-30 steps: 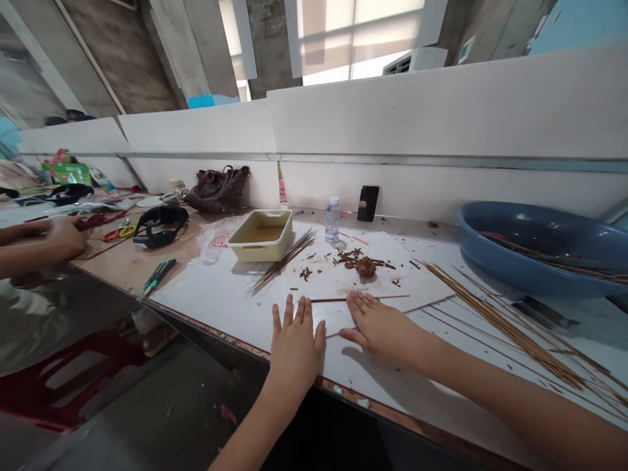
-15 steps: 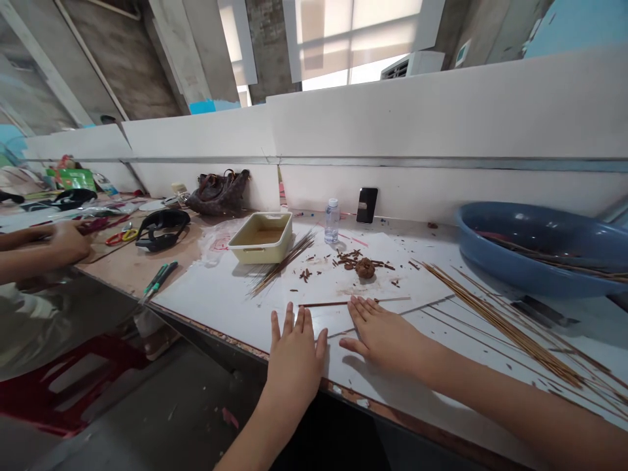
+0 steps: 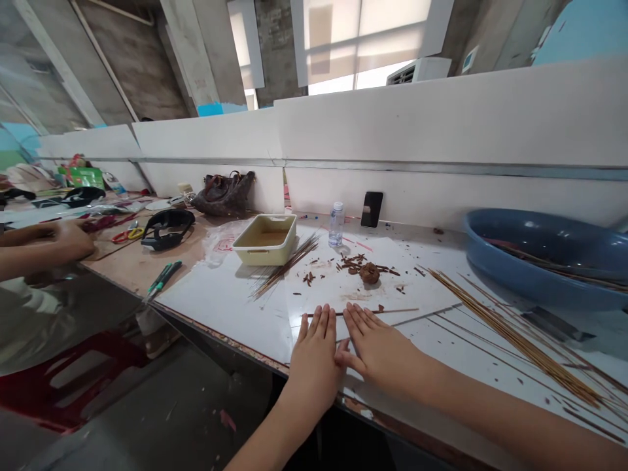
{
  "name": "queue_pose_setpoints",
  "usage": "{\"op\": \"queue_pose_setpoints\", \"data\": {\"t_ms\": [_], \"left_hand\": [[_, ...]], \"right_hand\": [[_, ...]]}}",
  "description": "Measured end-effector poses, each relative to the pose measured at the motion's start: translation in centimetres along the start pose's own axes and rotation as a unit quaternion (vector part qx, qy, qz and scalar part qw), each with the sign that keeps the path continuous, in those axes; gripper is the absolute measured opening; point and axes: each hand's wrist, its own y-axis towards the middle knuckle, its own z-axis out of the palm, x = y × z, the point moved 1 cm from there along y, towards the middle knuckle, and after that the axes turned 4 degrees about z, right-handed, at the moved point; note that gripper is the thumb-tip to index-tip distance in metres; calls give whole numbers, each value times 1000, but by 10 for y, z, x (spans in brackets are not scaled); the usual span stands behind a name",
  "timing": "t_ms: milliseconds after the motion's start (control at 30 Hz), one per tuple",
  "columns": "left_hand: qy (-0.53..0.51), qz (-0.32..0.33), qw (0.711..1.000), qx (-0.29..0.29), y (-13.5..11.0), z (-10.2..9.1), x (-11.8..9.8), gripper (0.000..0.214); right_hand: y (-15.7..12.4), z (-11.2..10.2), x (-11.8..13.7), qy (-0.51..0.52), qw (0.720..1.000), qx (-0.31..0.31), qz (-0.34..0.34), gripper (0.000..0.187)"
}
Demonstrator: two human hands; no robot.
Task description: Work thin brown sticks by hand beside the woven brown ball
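Note:
Both palms face down at the table's front, fingers stretched out. My left hand (image 3: 318, 353) has its fingertips on a thin stick coated with brown paste (image 3: 392, 311). My right hand (image 3: 375, 340) lies flat beside it, fingertips on the same stick, and the two thumbs meet or nearly so. Part of the stick is hidden under the fingers; its pale bare end sticks out to the right, with a small brown bit on it. Just beyond sits a lump of brown dough-like paste (image 3: 369, 273) among brown crumbs (image 3: 350, 261).
A cream basin (image 3: 265, 256) of brownish contents stands left of a bundle of dark thin sticks (image 3: 289, 265). Tan sticks (image 3: 510, 333) lie to the right below a large blue basin (image 3: 540, 281). A bottle (image 3: 336, 226) and phone (image 3: 371, 209) stand behind. Another person's hand (image 3: 69, 241) is far left.
My left hand has moved right, close to my right hand, with its fingertips now on the stick. The right hand stays flat on it. The view has shifted slightly.

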Motion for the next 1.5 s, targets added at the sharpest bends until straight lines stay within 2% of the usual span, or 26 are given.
{"op": "queue_pose_setpoints", "data": {"t_ms": [200, 433, 600, 833, 1033, 1233, 1400, 1500], "left_hand": [[-6, -35, 999, 32, 24, -19, 4, 62], [-12, -17, 999, 28, 2, -13, 0, 64], [-19, -50, 998, 27, 19, -20, 4, 62], [-13, -32, 999, 41, 1, -17, -2, 63], [0, -71, 997, 24, 20, -19, 0, 63], [-1, -42, 999, 16, 5, -8, 0, 64], [-2, -65, 998, 10, 15, -13, 4, 63], [-7, -45, 999, 15, 6, -13, 3, 63]], "right_hand": [[14, -3, -13, -17, 999, -40, 0, 97], [5, 7, -18, -41, 998, -32, -27, 90], [17, 0, -24, -30, 997, -64, -26, 85], [2, 7, -16, -38, 998, -33, -22, 96], [14, -2, -22, -26, 999, -46, -5, 98], [6, 11, -23, -24, 998, -55, -9, 99], [14, 6, -27, -16, 998, -62, -1, 98], [6, 7, -21, -31, 998, -46, 4, 104]]}}
